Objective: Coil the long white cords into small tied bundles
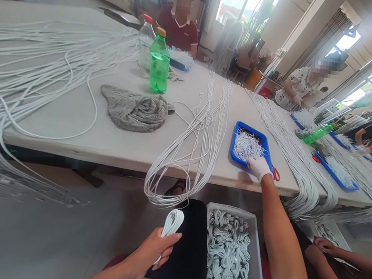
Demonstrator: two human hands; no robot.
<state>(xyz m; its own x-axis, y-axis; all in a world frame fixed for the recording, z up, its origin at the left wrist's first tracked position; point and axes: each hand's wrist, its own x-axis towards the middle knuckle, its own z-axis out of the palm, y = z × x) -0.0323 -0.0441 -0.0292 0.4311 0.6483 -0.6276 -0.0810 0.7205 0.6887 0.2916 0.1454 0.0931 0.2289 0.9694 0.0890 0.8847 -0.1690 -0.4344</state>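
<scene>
A looped bundle of white cable (173, 223) is gripped in my left hand (160, 248), bare and closed around its middle, above my lap. My right hand (259, 167), in a white glove, reaches over the near rim of a blue tray (267, 143). Its fingertips touch a heap of thin white ties (247, 145); the fingers look drawn together, and whether a tie is between them is hidden. Right of that glove, red scissor handles (276, 174) stick out beside the tray. Long white cables (167, 173) loop over the table edge ahead of my left hand.
Beside my legs stands a grey bin (259, 277) full of tied cable bundles (228, 259). The table (130, 148) carries a grey cloth (135, 110), a green bottle (159, 65), a clear bottle (145, 42) and more cables (43, 79). A co-worker's hands (320, 249) are close on my right.
</scene>
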